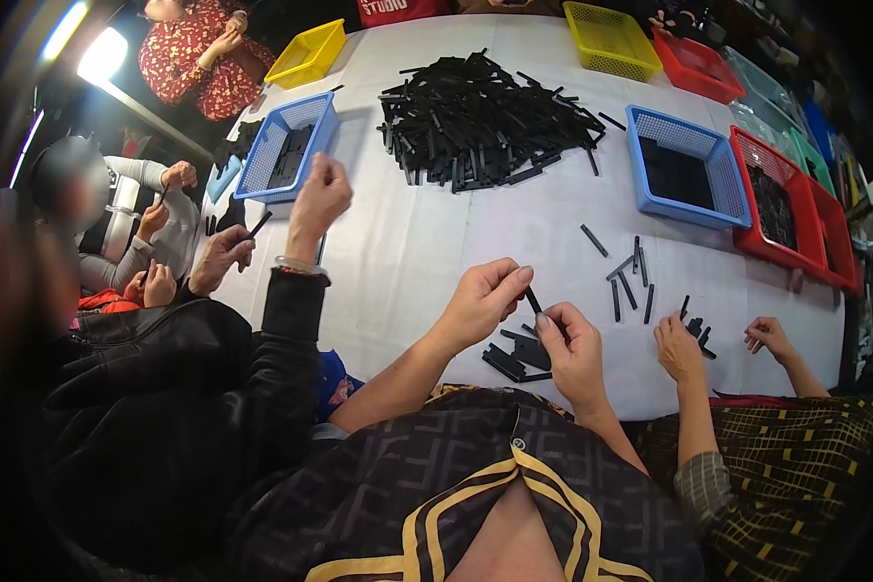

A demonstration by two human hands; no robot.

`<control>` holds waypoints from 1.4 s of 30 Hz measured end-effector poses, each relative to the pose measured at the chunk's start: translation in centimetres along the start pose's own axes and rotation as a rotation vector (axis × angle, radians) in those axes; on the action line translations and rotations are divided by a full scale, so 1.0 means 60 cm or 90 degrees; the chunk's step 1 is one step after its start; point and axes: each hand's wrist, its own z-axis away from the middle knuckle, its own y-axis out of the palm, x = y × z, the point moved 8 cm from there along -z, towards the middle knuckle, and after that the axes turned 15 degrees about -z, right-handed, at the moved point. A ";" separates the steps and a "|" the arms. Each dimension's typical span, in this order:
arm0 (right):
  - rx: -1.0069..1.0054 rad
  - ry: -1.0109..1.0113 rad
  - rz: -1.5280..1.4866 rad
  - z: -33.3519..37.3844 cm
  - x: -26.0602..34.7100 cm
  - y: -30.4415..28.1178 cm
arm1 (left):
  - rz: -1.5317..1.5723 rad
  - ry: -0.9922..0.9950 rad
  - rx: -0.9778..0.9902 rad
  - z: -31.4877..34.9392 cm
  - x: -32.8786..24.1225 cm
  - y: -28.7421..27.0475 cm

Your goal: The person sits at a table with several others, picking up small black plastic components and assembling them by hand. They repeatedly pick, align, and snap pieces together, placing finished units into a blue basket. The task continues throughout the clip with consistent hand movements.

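In front of my chest, a slim black strip [533,302] slants between my two hands. My left hand [482,303] pinches its upper end between thumb and fingers. The lower end is in the closed fingers of my right hand [574,351], partly hidden by the thumb. Just below and between the hands lies a small group of black pieces [514,360], some overlapping. Several loose black strips [628,283] are scattered on the white tabletop [422,238] to the right of my hands.
A large heap of black strips [480,116] covers the far middle. Blue baskets [692,209] [279,189] hold black pieces; red baskets [781,238] stand far right, yellow baskets [606,44] at the back. Co-workers' hands [681,347] [320,199] are close on both sides.
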 end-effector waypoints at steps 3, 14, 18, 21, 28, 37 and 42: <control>0.032 0.105 -0.198 -0.002 -0.030 0.007 | 0.003 -0.018 -0.004 -0.004 0.007 -0.001; 0.013 0.111 -0.253 -0.004 -0.036 -0.002 | 0.000 -0.069 -0.006 -0.009 0.004 0.016; 0.006 0.061 -0.151 -0.004 -0.023 -0.008 | 0.030 -0.047 -0.003 -0.006 -0.011 0.014; 0.006 -0.021 0.015 -0.004 0.005 -0.006 | -0.009 -0.004 -0.009 -0.009 -0.002 0.012; 0.030 0.191 -0.431 -0.002 -0.048 0.008 | 0.057 0.014 0.064 -0.002 -0.006 0.022; 0.072 0.223 -0.494 0.000 -0.045 0.031 | 0.088 -0.012 0.088 0.012 -0.005 0.028; 0.098 0.232 -0.512 0.000 -0.049 0.035 | 0.069 -0.006 0.113 0.012 -0.007 0.031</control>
